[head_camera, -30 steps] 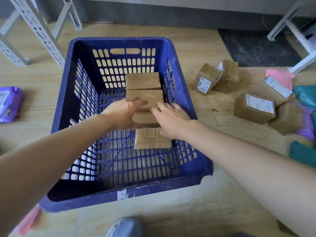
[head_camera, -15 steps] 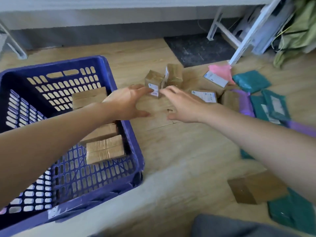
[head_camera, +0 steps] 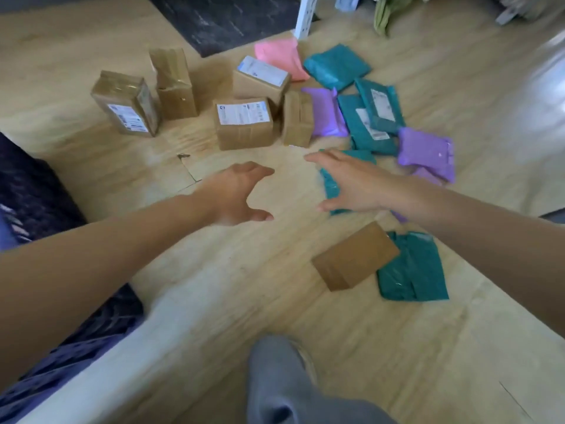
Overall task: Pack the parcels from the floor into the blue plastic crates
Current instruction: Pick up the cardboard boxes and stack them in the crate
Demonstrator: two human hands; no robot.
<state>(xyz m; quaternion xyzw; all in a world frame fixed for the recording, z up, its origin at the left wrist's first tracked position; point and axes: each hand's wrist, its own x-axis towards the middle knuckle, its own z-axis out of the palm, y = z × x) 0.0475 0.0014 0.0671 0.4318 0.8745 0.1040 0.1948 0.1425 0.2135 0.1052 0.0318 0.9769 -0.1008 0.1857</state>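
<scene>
Several brown cardboard parcels stand on the wooden floor ahead, among them a labelled box (head_camera: 244, 123) straight in front of my hands and another labelled box (head_camera: 127, 103) further left. Teal (head_camera: 337, 66), purple (head_camera: 426, 150) and pink (head_camera: 279, 56) mailer bags lie to the right. My left hand (head_camera: 237, 194) and my right hand (head_camera: 351, 183) hover open above the floor, just short of the labelled box, holding nothing. The right hand is over a teal bag (head_camera: 331, 188). Only a blurred corner of the blue crate (head_camera: 33, 371) shows at the lower left.
A flat brown parcel (head_camera: 354, 255) and a teal bag (head_camera: 412, 267) lie near my right forearm. A dark mat (head_camera: 226, 16) and a white rack leg (head_camera: 304, 16) are beyond the parcels. My grey-clad knee (head_camera: 281, 384) is at the bottom.
My view has swung right, away from the crate toward the parcels on the floor. Both empty hands left the crate and now reach out with fingers spread toward the labelled box.
</scene>
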